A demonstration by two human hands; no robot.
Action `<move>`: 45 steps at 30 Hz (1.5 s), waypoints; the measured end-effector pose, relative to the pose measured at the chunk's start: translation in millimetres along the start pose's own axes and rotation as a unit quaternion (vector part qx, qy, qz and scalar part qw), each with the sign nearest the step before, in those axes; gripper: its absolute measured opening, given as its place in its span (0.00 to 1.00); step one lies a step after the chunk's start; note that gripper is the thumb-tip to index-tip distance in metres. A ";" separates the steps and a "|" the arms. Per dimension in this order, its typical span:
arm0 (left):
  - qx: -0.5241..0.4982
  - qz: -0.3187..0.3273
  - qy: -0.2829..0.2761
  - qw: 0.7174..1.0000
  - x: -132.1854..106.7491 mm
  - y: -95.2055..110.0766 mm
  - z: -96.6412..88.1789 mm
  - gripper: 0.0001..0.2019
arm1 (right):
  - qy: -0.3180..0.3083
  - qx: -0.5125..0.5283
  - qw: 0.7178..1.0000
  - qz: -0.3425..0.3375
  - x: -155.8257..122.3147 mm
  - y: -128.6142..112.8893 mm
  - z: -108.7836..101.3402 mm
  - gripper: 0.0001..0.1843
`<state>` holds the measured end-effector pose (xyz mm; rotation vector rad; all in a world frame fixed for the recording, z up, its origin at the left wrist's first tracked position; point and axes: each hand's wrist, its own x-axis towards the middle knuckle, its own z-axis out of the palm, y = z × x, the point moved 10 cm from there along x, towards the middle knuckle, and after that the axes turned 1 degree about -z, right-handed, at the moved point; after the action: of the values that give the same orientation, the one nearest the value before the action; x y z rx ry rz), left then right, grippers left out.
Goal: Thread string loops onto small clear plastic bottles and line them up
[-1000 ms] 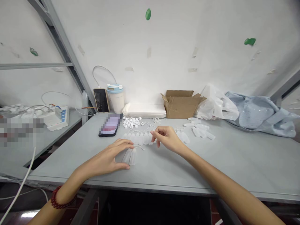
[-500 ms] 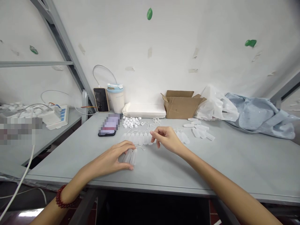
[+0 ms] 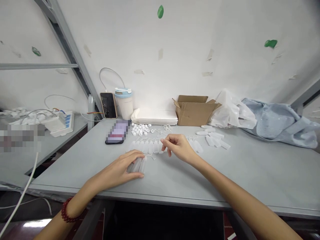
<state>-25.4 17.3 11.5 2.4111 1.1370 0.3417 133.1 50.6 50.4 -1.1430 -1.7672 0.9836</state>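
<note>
Translucent tubes (image 3: 137, 165), inside curled left hand (image 3: 122, 167), perhaps touching

Wht wall (image 3: 185, 36) w/ tape scraps (image 3: 160, 54) & green bits (image 3: 160, 12), gry metal frame (image 3: 70, 43) on L, gry worktop (image 3: 252, 170), dk red floor tiles (image 3: 227, 221) below

A flat grey tabletop (image 3: 250, 180) is carrying, left to right along its far side, a cream blue-lidded cup (image 3: 124, 106), a flat layered white stack (image 3: 155, 117), an open brown cardboard box (image 3: 195, 114), a white plastic bag (image 3: 228, 111) and a pale-blue cloth (image 3: 277, 123). Nearer, a black-edged rectangular phone (image 3: 118, 131), small round white caps (image 3: 140, 128) and elongated frosted plastic pieces (image 3: 146, 147) are lying.
</note>
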 end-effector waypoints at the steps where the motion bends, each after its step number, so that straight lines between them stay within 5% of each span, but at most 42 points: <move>1: -0.003 -0.003 0.001 1.000 -0.1 0.2 0.0 0.25 | 0.001 0.000 1.000 0.000 -0.1 -0.3 -0.4 0.18; 17: -0.058 -0.030 -0.033 0.997 -0.6 -4.7 1.0 0.28 | 0.023 0.001 1.000 -0.007 1.5 -3.1 -12.2 0.18; 27: -0.052 -0.073 -0.010 0.996 2.7 -9.5 -19.7 0.24 | 0.105 -0.035 0.994 -0.020 5.2 -12.1 -57.5 0.19; 31: -0.026 -0.072 0.054 0.996 29.8 -7.2 -50.6 0.19 | 0.160 -0.106 0.981 -0.031 4.6 -6.3 -93.3 0.19; 36: 0.000 -0.036 0.103 0.994 98.9 -6.0 -71.1 0.14 | 0.215 -0.252 0.944 -0.002 -7.8 30.1 -148.4 0.18; 41: 0.051 -0.036 0.094 0.994 156.8 -19.1 -56.0 0.09 | 0.263 -0.419 0.869 0.014 -38.2 56.5 -196.0 0.12; 45: 0.052 -0.049 0.113 0.991 173.0 -26.5 -45.7 0.05 | 0.318 -0.406 0.856 0.050 -55.1 69.3 -222.7 0.10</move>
<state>47.5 179.8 43.5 2.4412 1.3996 0.5469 372.3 59.8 61.7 -1.8203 -1.5620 -0.1915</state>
